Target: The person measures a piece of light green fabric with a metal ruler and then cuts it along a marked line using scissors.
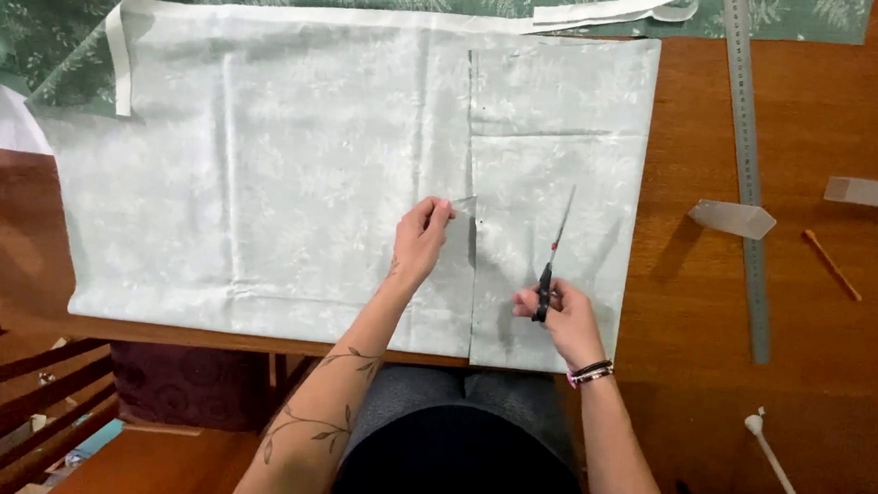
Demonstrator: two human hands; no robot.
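we viewed the work from above. a pale green leaf-print fabric point(293, 169) lay wrong side up across a brown wooden table point(817, 287), its near edge running just along the table's front edge. a straight cut ran up the cloth from the near edge to about the level of our left hand, splitting off a narrower right panel point(562, 183).

our left hand point(421, 238) was closed in a pinch on the raised fabric edge at the top of that cut, lifting a small corner off the surface. our right hand point(564, 314) was closed around the black handles of a pair of scissors point(553, 258); the blades pointed away from us over the right panel and looked nearly shut, though we could not tell for certain. the two hands were near each other, one on each side of the cut.

right of the panel's straight edge, bare table gave open room. a long metal ruler point(748, 173) lay there, running front to back, well apart from the scissors. two pale translucent blocks point(731, 218) and a thin wooden stick point(832, 265) lay beside the ruler. a white rod point(778, 470) crossed the near right corner. a folded white strip point(611, 13) rested at the fabric's far edge.
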